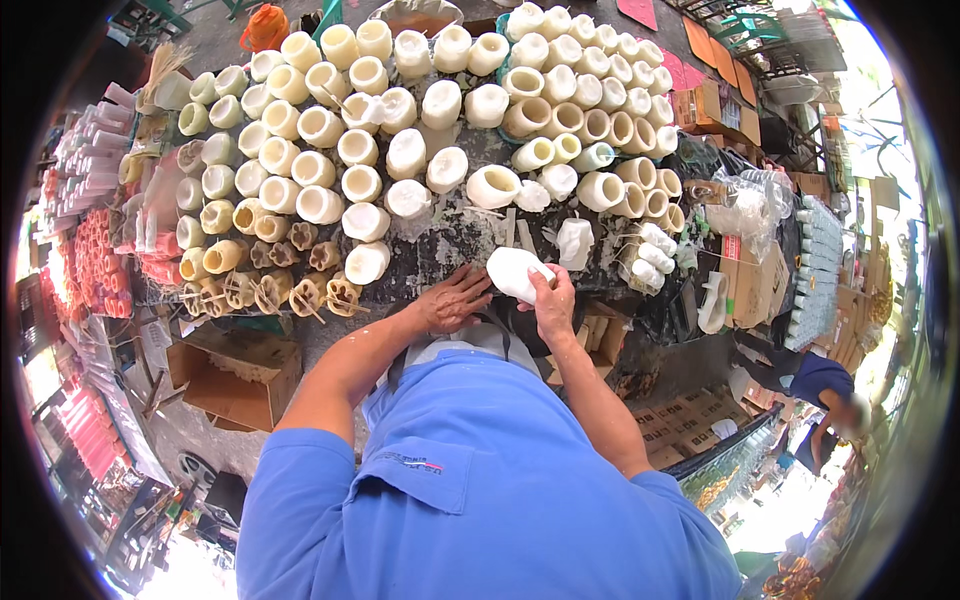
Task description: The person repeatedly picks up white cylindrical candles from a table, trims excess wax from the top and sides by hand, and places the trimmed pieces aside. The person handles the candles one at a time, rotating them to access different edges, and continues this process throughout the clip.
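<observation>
My right hand (553, 300) grips a smooth white wax piece (517, 273) by its right end, just above the table's near edge. My left hand (453, 301) rests on that edge, to the left of the piece, palm down and fingers spread. Beyond the hands, rows of cream wax candle cups (313, 169) and white-filled ones (406, 199) cover much of the dark, wax-spattered table (442, 244). A crumpled white lump (574, 244) lies to the right of the held piece. Flower-shaped wax pieces (307, 293), some with sticks across them, stand at the near left.
Small white wrapped bundles (654, 256) and clear plastic bags (750, 206) lie at the right. An open cardboard box (236, 379) stands below the table at left. Pink candles (101, 157) fill the far left. A person (821, 382) in dark blue bends at the far right.
</observation>
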`<state>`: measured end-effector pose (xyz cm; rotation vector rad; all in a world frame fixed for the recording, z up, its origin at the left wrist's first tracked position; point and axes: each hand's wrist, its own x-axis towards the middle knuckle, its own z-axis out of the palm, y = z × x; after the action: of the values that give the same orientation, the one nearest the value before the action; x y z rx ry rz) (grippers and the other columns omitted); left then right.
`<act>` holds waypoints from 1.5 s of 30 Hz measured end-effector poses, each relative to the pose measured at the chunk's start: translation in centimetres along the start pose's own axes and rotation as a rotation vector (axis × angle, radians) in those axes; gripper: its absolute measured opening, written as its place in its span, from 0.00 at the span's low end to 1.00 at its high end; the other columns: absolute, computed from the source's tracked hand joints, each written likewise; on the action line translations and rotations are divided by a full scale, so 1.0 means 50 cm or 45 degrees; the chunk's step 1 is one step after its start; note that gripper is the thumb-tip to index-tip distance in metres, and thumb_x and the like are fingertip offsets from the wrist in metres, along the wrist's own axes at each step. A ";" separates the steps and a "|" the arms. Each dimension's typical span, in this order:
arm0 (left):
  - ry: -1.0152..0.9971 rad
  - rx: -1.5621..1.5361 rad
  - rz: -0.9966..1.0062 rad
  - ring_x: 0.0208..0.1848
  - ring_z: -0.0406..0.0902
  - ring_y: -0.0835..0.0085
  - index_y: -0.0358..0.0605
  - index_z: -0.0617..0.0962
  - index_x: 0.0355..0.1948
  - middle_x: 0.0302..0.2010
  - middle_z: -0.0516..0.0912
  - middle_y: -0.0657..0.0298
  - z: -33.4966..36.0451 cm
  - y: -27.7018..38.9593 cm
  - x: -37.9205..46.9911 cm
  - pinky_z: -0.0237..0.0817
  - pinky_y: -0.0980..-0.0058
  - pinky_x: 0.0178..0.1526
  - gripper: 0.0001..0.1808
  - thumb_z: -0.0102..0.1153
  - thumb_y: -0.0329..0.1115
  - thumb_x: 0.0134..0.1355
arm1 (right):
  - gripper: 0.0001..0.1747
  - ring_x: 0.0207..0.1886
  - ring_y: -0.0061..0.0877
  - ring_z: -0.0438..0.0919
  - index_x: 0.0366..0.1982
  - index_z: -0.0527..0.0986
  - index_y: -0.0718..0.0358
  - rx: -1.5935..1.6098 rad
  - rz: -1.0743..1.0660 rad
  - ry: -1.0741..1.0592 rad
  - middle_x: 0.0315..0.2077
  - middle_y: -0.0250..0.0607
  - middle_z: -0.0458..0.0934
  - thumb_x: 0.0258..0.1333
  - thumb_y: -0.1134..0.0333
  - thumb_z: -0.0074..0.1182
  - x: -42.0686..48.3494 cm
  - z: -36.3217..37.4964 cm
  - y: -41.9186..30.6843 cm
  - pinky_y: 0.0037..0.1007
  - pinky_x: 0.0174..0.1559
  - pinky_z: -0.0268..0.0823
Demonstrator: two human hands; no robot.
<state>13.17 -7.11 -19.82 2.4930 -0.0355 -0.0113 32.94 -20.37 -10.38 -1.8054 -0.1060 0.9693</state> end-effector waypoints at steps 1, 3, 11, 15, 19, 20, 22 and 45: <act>-0.110 -0.018 0.084 0.85 0.49 0.48 0.37 0.70 0.73 0.80 0.60 0.43 0.002 -0.002 -0.003 0.41 0.41 0.83 0.42 0.62 0.55 0.66 | 0.30 0.30 0.30 0.86 0.58 0.69 0.71 0.033 0.033 0.006 0.42 0.49 0.83 0.65 0.59 0.66 -0.002 -0.001 0.001 0.27 0.22 0.79; 0.054 0.002 -0.013 0.85 0.47 0.48 0.35 0.68 0.75 0.81 0.59 0.45 -0.004 -0.025 0.014 0.36 0.43 0.84 0.46 0.55 0.63 0.69 | 0.30 0.34 0.30 0.87 0.57 0.69 0.70 0.025 0.018 0.000 0.44 0.49 0.82 0.64 0.58 0.67 -0.004 -0.005 0.002 0.28 0.23 0.81; 0.064 0.297 -0.307 0.86 0.43 0.47 0.32 0.63 0.77 0.83 0.54 0.44 -0.038 -0.026 0.009 0.29 0.44 0.85 0.47 0.48 0.64 0.73 | 0.31 0.37 0.31 0.87 0.58 0.69 0.70 0.048 0.044 0.019 0.46 0.50 0.81 0.64 0.59 0.68 -0.013 -0.006 0.019 0.29 0.24 0.82; -0.027 0.122 -0.306 0.85 0.44 0.44 0.31 0.65 0.76 0.82 0.54 0.42 -0.034 -0.006 -0.031 0.32 0.43 0.84 0.47 0.51 0.63 0.72 | 0.31 0.38 0.32 0.87 0.58 0.71 0.71 -0.064 0.039 -0.008 0.47 0.51 0.82 0.63 0.59 0.69 -0.018 0.006 0.020 0.30 0.25 0.83; 0.241 0.346 -0.701 0.83 0.50 0.41 0.29 0.68 0.74 0.79 0.60 0.38 -0.045 -0.016 -0.013 0.38 0.42 0.83 0.42 0.57 0.55 0.71 | 0.31 0.38 0.31 0.87 0.58 0.74 0.69 -0.370 -0.034 -0.071 0.47 0.54 0.82 0.60 0.60 0.71 -0.019 0.036 0.002 0.30 0.24 0.83; 0.274 0.342 -0.723 0.82 0.51 0.40 0.29 0.68 0.73 0.78 0.61 0.37 -0.050 -0.014 -0.010 0.39 0.42 0.82 0.41 0.58 0.52 0.71 | 0.34 0.44 0.39 0.87 0.58 0.75 0.67 -0.460 -0.023 -0.094 0.49 0.58 0.82 0.57 0.57 0.73 -0.018 0.047 -0.005 0.38 0.36 0.85; 0.434 0.140 -0.725 0.77 0.63 0.42 0.31 0.73 0.70 0.73 0.68 0.37 -0.058 0.003 -0.012 0.53 0.48 0.78 0.34 0.61 0.46 0.72 | 0.36 0.50 0.45 0.85 0.59 0.75 0.68 -0.813 -0.356 -0.113 0.52 0.60 0.81 0.55 0.54 0.74 -0.010 0.077 -0.018 0.42 0.47 0.81; 0.830 -0.944 -1.001 0.27 0.79 0.77 0.38 0.89 0.52 0.38 0.78 0.62 -0.056 0.039 0.026 0.74 0.77 0.27 0.19 0.59 0.43 0.77 | 0.26 0.40 0.22 0.82 0.50 0.86 0.65 -0.336 -0.296 -0.283 0.42 0.42 0.86 0.56 0.55 0.77 0.055 0.099 0.050 0.27 0.44 0.76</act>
<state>14.48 -7.03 -16.39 1.5404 1.0151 0.3810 30.65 -16.50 -14.66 -1.8650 -0.5941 1.0205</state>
